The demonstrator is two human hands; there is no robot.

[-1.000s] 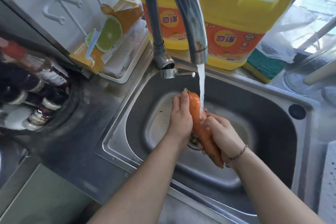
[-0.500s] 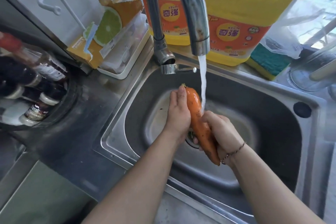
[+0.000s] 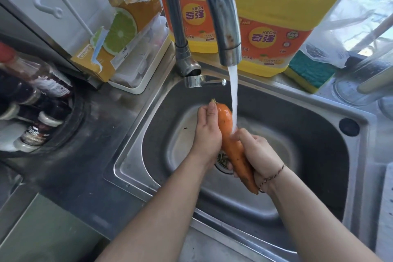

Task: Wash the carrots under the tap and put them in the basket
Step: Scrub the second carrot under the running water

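Observation:
An orange carrot is held over the steel sink, thick end pointing up toward the tap. Water runs from the spout and strikes the carrot's right side near my right thumb. My left hand lies along the carrot's left side with its fingers extended against the upper part. My right hand grips the lower half, fingers curled round it from the right. The narrow tip sticks out below my right wrist. No basket is in view.
Two yellow detergent jugs stand behind the tap, with a green-and-yellow sponge to their right. A white tray with an orange carton sits at the back left. Sauce bottles crowd the left counter. The drain lies under my hands.
The view has tilted slightly down, so sink and hands sit a little higher in frame. My hands have shifted a little along the carrot, which stays under the stream.

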